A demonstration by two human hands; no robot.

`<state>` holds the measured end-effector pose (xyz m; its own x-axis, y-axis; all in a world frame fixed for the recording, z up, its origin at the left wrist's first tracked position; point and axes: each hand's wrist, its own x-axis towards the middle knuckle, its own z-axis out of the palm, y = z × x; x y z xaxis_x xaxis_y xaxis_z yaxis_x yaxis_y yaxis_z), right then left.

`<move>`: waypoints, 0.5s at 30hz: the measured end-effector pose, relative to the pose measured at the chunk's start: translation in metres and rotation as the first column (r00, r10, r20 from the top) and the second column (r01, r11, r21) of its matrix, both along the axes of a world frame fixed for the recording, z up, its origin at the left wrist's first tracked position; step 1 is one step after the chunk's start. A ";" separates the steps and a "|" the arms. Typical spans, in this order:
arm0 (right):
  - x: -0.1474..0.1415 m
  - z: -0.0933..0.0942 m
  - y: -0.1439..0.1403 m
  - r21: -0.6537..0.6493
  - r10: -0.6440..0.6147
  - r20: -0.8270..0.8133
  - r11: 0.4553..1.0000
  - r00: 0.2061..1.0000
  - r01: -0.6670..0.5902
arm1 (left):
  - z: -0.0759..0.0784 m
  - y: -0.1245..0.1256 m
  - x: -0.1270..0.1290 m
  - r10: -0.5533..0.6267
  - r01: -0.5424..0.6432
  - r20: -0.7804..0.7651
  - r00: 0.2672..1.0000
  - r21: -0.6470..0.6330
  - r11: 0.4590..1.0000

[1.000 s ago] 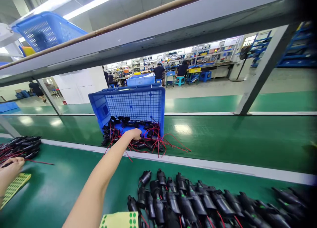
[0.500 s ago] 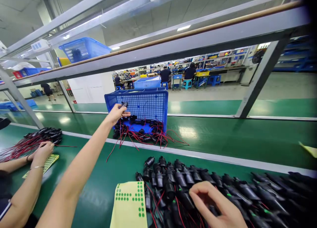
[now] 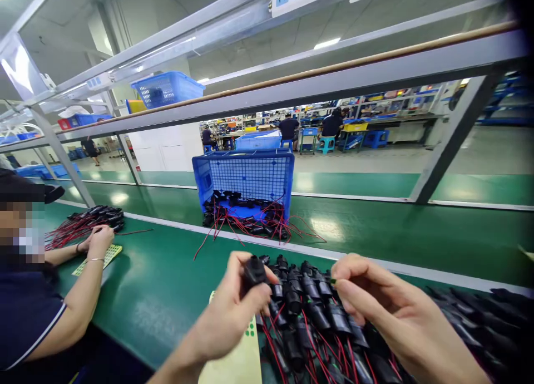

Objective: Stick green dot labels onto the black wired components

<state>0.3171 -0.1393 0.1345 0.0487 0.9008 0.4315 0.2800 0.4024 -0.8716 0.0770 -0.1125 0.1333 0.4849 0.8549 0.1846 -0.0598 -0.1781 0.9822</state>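
Note:
My left hand (image 3: 233,311) is closed around a black cylindrical part (image 3: 255,271), held above the work surface. My right hand (image 3: 392,311) pinches a small green round sticker (image 3: 332,281) between thumb and forefinger, apart from the held part. Beneath both hands lie rows of similar black parts (image 3: 294,300) with red wires, a few showing green dots. A pale yellow sticker sheet (image 3: 233,364) with green dots lies below my left hand and forearm, which cover part of it.
A blue crate (image 3: 243,154) lies on its side across the white strip, black parts and red wires spilling from its opening. At left, a co-worker's hands (image 3: 100,239) work near another sticker sheet (image 3: 112,254) and a wired pile (image 3: 104,216). A metal shelf rail (image 3: 267,94) crosses above.
My left hand has come back from the crate toward me with a black part. My right hand has lifted from the rows with a green sticker. The view has shifted left.

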 end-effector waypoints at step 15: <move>-0.031 -0.024 0.005 -0.095 0.259 0.077 0.963 0.963 -0.252 | -0.070 -0.018 0.042 0.305 -0.292 -0.059 0.950 0.172 0.941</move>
<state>0.2862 -0.1339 0.1107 -0.2222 0.9115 0.3460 0.2544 0.3968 -0.8820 0.1190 -0.1308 0.0638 0.2315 0.9255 0.2998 0.1015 -0.3294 0.9387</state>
